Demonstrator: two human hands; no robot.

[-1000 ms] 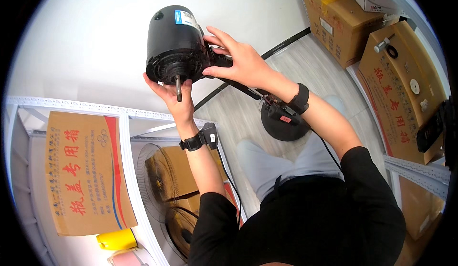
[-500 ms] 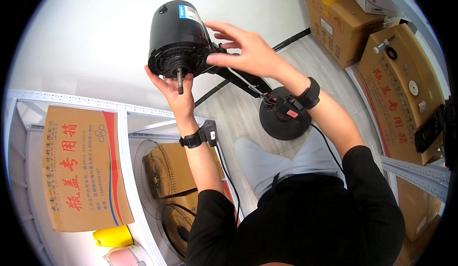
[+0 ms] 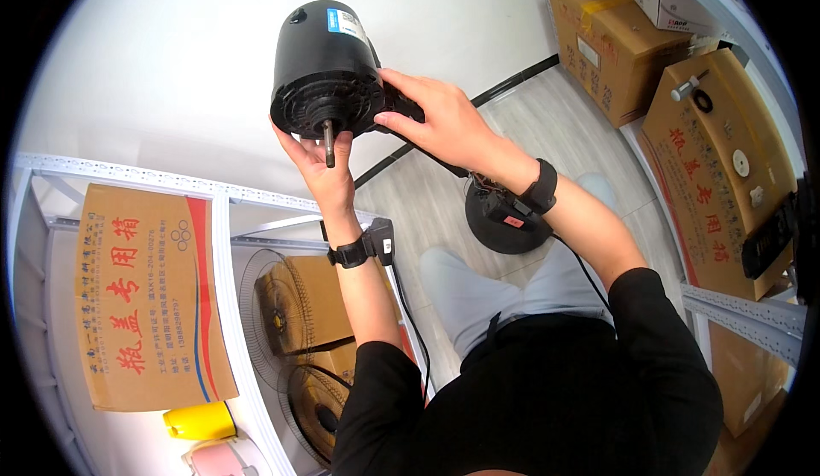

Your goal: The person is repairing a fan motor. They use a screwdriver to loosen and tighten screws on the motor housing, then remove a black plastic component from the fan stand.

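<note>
Fan motor [image 3: 323, 53], black, raised in front of the person: directly above the left hand [image 3: 329, 173] and to the left of the right hand [image 3: 448, 126]. Left hand: partly open, cupped beneath the front end, fingers and thumb bearing against the underside. Right hand: half closed at the motor's near side, thumb and fingers parted astride the black neck [image 3: 400, 105], tips in contact; firmness of hold cannot be told. Metal shaft [image 3: 330, 145] projects from the front face, pointing down just over the left palm. Round base [image 3: 523, 241] on the floor, below the right hand and partly behind that forearm. Below and left of the left hand: two wire fan guards [image 3: 275, 318] in the shelf unit; further left, a printed carton [image 3: 154, 305]. Well to the right of the right hand: a second carton [image 3: 683, 143], bearing a black ring [image 3: 702, 101] and a white disc [image 3: 741, 163].
</note>
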